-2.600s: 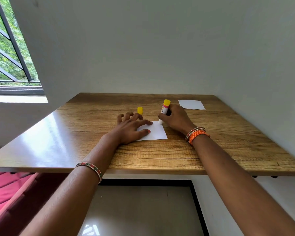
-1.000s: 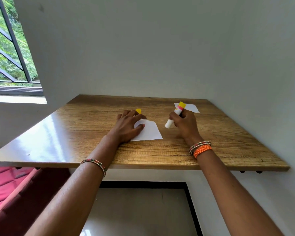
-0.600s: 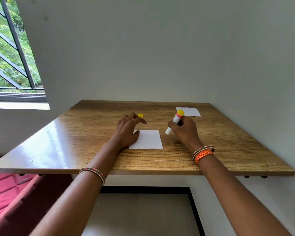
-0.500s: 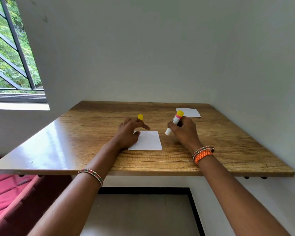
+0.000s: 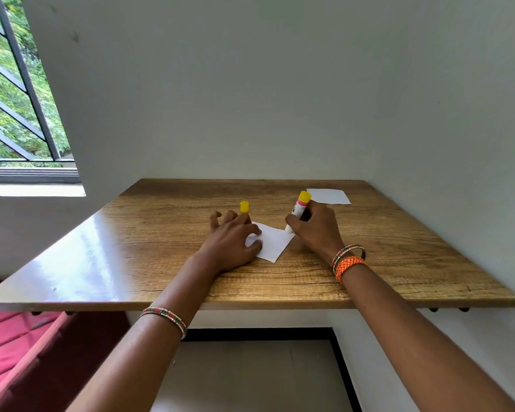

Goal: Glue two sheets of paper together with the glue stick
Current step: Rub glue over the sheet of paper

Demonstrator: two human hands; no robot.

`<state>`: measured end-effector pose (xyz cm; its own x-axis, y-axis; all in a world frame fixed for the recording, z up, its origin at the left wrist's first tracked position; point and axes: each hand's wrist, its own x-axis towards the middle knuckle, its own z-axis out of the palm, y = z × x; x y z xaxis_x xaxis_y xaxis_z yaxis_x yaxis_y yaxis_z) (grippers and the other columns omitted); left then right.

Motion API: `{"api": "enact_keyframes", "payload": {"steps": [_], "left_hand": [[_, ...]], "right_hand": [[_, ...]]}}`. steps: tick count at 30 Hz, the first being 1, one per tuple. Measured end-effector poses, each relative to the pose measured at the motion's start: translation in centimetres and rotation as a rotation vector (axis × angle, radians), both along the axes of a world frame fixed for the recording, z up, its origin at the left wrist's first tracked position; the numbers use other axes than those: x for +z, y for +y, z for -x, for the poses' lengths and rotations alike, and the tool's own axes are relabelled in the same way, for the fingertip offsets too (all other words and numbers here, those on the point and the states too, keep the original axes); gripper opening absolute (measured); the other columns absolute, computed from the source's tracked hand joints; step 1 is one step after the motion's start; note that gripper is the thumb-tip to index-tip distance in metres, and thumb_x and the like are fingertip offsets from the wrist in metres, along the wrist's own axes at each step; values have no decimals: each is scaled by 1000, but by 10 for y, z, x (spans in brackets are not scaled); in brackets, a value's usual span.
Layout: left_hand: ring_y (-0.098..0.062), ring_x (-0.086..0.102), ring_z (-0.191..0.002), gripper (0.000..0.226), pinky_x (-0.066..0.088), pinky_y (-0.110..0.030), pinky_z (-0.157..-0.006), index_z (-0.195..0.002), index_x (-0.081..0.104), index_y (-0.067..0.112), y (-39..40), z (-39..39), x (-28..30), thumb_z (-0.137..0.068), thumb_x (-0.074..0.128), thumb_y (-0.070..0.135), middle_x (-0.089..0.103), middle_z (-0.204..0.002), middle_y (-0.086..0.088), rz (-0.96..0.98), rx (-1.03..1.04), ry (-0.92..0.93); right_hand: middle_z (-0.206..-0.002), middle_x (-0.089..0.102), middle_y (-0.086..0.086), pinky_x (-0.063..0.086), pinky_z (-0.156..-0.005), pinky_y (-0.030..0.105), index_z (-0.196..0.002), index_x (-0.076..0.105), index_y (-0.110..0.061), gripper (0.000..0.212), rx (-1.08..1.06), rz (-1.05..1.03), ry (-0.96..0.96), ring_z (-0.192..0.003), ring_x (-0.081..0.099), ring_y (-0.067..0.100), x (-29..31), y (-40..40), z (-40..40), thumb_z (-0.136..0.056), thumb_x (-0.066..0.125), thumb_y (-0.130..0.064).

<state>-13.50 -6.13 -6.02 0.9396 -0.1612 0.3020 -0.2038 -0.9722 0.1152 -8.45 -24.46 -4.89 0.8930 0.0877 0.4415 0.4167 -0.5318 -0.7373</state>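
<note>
Pinning the small white square sheet of paper (image 5: 272,243) to the wooden table (image 5: 149,248), the left hand (image 5: 234,243) lies over the sheet's left part with thumb and forefinger spread on it, apparently so the paper does not slide or lift under the glue. The fingers are loosely bent and press down rather than curl round anything. The sheet sits turned like a diamond, one corner pointing toward the right hand (image 5: 315,230), which seems meant to bring that corner within easy reach of the stick.

The right hand is wrapped round the white glue stick with a pink band and yellow end (image 5: 298,210), fingers and thumb curled on its barrel. The stick leans, yellow end up and away, white tip down at the sheet's right corner; whether the tip is pressing on the paper or just beside its edge is too fine to tell. Holding it low on the barrel should give firm pressure for rubbing.

A small yellow cap (image 5: 244,207) stands upright just beyond the left hand's fingers, set aside and out of the way. A second white sheet of paper (image 5: 329,196) lies flat near the far right corner of the table, well apart from the first, probably waiting to be laid on once gluing is done.

Both sheets look clean, flat and uncreased; no glue trace is visible on either.
</note>
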Motion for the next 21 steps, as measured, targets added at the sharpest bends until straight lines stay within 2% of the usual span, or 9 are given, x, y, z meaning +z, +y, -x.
{"api": "enact_keyframes", "payload": {"steps": [4, 6, 9, 11, 14, 17, 21], "left_hand": [[-20, 28, -132, 59, 8, -45, -106, -112, 52, 25, 0, 0, -2, -75, 22, 60, 49, -127, 6, -41, -19, -7], [-21, 28, -134, 52, 7, -47, -107, -120, 47, 30, 0, 0, -2, -80, 26, 55, 50, -131, 5, -45, -32, 9], [-20, 22, -138, 55, 9, -46, -108, -136, 40, 37, -2, 1, 1, -83, 26, 49, 42, -142, 5, -62, -94, 40], [-16, 20, -140, 56, 12, -43, -109, -136, 43, 36, -2, 0, 2, -84, 25, 46, 40, -146, 7, -62, -142, 60], [-12, 29, -137, 56, 16, -41, -108, -135, 46, 34, -2, -2, 1, -84, 25, 44, 44, -144, 8, -39, -162, 71], [-12, 33, -134, 55, 16, -41, -107, -134, 47, 34, -1, -3, 0, -83, 27, 44, 45, -143, 7, -9, -156, 78], [-13, 31, -134, 56, 15, -44, -107, -133, 47, 35, -3, -1, 1, -82, 26, 46, 45, -142, 8, -5, -141, 96]], "right_hand": [[-97, 69, 8, 48, -72, 29, -100, 65, -10, 28, -4, 30, 9, -81, 60, 16, 1, 1, -8, -79, 70, -27], [-99, 69, 9, 46, -72, 28, -100, 65, -9, 28, -2, 24, 17, -81, 59, 15, 0, 1, -11, -79, 69, -27], [-102, 69, 10, 46, -74, 29, -103, 65, -8, 30, -3, 19, 45, -83, 58, 15, 1, 1, -15, -80, 69, -26], [-102, 69, 10, 46, -75, 29, -104, 65, -8, 30, -2, 14, 58, -83, 58, 16, 1, 1, -17, -79, 69, -26], [-101, 68, 9, 50, -76, 33, -102, 64, -9, 29, 1, 43, 58, -85, 61, 18, 1, 1, -17, -79, 69, -26], [-100, 69, 9, 54, -80, 40, -101, 63, -11, 29, 8, 89, 46, -88, 63, 23, 1, 2, -14, -79, 69, -28], [-96, 69, 8, 54, -80, 43, -99, 63, -12, 28, 7, 160, 7, -85, 63, 21, 3, 3, -8, -78, 68, -30]]}}
